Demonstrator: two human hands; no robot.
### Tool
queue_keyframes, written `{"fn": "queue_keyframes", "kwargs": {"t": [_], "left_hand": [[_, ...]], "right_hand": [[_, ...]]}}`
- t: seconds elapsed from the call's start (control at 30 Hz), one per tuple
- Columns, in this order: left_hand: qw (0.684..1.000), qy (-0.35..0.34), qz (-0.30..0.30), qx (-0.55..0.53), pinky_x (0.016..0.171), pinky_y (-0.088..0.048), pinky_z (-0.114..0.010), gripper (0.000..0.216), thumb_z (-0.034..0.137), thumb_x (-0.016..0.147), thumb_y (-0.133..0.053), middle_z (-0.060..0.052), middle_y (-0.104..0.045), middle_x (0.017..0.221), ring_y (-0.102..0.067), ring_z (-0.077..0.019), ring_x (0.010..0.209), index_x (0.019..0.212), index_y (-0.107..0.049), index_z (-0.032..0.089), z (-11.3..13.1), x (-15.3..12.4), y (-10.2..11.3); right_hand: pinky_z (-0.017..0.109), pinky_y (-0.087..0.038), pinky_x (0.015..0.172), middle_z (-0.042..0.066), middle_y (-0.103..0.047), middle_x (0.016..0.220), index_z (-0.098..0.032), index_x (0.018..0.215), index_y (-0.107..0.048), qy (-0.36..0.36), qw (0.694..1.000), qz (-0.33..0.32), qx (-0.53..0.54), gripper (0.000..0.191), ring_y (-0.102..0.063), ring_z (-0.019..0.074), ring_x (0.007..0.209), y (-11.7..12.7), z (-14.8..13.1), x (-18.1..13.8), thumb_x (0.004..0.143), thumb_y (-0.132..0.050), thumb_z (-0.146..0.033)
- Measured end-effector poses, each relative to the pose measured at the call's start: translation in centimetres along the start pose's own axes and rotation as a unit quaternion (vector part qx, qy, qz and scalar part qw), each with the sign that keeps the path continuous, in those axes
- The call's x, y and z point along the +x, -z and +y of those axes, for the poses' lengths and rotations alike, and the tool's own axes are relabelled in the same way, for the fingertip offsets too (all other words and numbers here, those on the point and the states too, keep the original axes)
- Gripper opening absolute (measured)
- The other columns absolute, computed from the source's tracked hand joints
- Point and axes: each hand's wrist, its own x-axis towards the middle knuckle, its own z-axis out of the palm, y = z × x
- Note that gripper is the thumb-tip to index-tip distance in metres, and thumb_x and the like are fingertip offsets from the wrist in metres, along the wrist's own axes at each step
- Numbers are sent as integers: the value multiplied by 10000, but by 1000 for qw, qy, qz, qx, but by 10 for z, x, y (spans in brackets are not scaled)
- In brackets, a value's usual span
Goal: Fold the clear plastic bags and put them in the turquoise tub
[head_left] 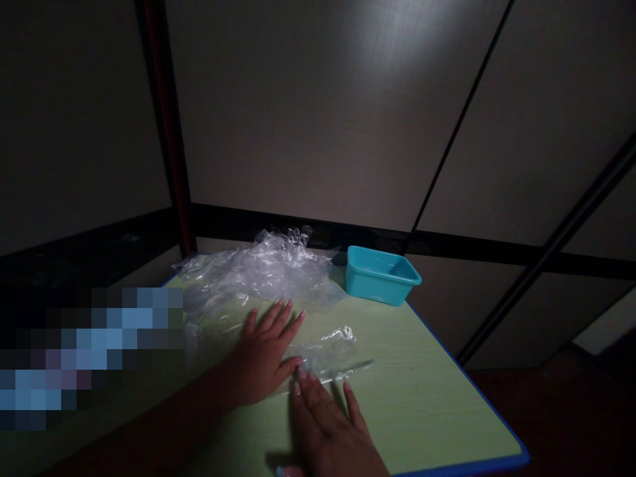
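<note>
My left hand [268,354] lies palm down with its fingers spread, next to a piece of thin clear plastic [330,351] that looks like a disposable glove. Its thumb touches the plastic's left side. My right hand [330,424] reaches in from the near edge, fingers stretched out, their tips at the plastic's near side. A thin dark line, perhaps a fold or a slim stick, runs along the plastic there. Beyond my left hand is a crumpled heap of clear plastic [268,271], with finger-like shapes sticking up at its top.
A turquoise plastic tub [380,285] stands at the table's far right corner. The pale green table [427,391] has a blue edge. Dark panels [308,119] rise right behind it. A blurred, pixelated patch covers the left side.
</note>
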Motion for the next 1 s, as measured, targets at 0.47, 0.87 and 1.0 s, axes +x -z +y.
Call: {"fn": "queue_keyframes", "kwargs": {"t": [0.47,0.87,1.0], "left_hand": [[1000,10,12,-4,1039,-109,-628,663,449,876,-447,-104,-124,1522,-47,-311,1396,1457,-193,253,0,-1,-3],[1000,14,7,-8,1032,-114,-633,668,478,881,-430,-94,-91,1525,-34,-307,1397,1460,-162,278,-4,-2,-8],[1000,13,9,-3,1034,-117,-628,663,470,886,-423,-95,-91,1525,-40,-299,1398,1461,-156,275,-4,-1,-7]], "right_hand": [[538,-49,1105,118,-140,1470,-93,1427,-215,-143,987,-67,11,813,-143,302,1370,34,-20,2,840,-412,-619],[516,-87,1116,42,-162,1481,-172,1433,-216,-242,969,-12,-44,627,-142,223,1381,49,21,-31,887,-364,-443],[519,-115,1113,66,-183,1478,-136,1426,-252,-288,955,15,-68,629,-164,237,1375,47,32,-35,887,-359,-443]]}}
